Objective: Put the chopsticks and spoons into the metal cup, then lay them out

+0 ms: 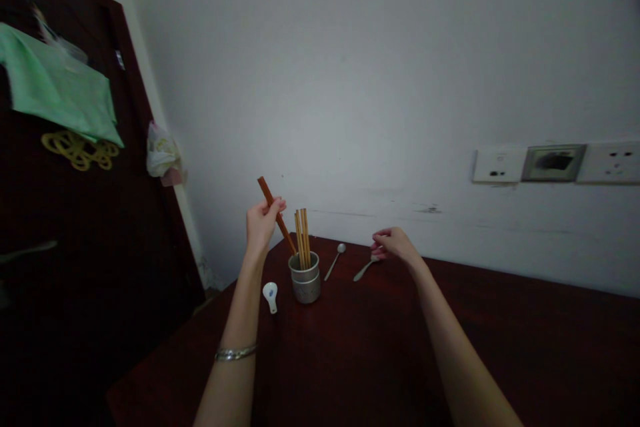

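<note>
My left hand [263,221] is closed around reddish-brown chopsticks [285,232], whose lower ends reach into a grey metal utensil holder [305,285]. How many chopsticks are in the grip I cannot tell. Several lighter wooden chopsticks [303,237] stand upright in the same holder. My right hand [393,243] hovers over the bowl end of a metal spoon [365,270] on the table, fingers loosely curled and apart; contact with it is unclear. Between hand and holder lies a second, long-handled metal spoon [334,262]. A white ceramic spoon [271,296] rests left of the holder.
The dark red table [360,347] meets a white wall [350,80] with sockets [500,165] at the right. At the left is a dark door [100,233] with a green cloth [60,83] hanging on it. A plastic bag [163,152] hangs by the door frame.
</note>
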The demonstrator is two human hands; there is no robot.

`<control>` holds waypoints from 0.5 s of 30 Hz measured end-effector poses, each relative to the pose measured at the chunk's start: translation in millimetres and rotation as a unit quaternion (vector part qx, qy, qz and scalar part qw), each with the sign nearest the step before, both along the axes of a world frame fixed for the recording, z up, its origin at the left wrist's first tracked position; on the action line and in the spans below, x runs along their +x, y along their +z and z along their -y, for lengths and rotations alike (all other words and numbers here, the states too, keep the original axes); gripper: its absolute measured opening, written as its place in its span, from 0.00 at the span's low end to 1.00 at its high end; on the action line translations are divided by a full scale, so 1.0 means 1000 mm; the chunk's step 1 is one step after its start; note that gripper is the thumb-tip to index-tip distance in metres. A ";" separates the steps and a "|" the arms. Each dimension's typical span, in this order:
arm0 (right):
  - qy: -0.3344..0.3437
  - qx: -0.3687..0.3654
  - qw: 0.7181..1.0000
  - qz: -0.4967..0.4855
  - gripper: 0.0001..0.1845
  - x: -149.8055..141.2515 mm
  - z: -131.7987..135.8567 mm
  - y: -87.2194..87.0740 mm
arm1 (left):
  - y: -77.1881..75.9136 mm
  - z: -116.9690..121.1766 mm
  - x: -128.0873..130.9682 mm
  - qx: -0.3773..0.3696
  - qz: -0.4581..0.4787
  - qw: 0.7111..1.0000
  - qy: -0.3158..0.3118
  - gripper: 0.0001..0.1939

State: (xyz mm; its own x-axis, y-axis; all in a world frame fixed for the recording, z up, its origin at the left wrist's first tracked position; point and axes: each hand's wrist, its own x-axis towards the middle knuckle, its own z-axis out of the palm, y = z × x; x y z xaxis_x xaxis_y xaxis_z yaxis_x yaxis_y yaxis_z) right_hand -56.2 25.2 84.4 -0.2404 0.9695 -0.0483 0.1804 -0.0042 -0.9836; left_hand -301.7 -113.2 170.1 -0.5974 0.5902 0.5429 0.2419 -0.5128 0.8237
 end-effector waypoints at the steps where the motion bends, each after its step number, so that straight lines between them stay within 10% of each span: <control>1: 0.015 0.025 1.000 0.005 0.06 0.001 0.008 0.012 | 0.008 0.008 0.008 0.026 -0.006 1.000 0.004 0.16; 8: 0.207 0.212 0.955 -0.028 0.14 -0.003 0.101 0.092 | 0.026 0.039 0.067 0.011 -0.023 0.989 -0.146 0.17; 15: 0.281 0.277 0.919 0.026 0.11 -0.015 0.131 0.097 | 0.014 0.026 0.088 -0.014 -0.002 0.976 -0.216 0.16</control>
State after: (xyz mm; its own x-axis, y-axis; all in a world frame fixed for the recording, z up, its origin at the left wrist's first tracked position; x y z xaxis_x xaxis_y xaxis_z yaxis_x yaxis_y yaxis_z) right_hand -71.3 -106.2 181.4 -0.7214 0.5728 0.3891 0.0484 0.6022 -0.7969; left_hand -213.6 -139.2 184.2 -0.2870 0.8015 0.5246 0.0103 -0.5450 0.8384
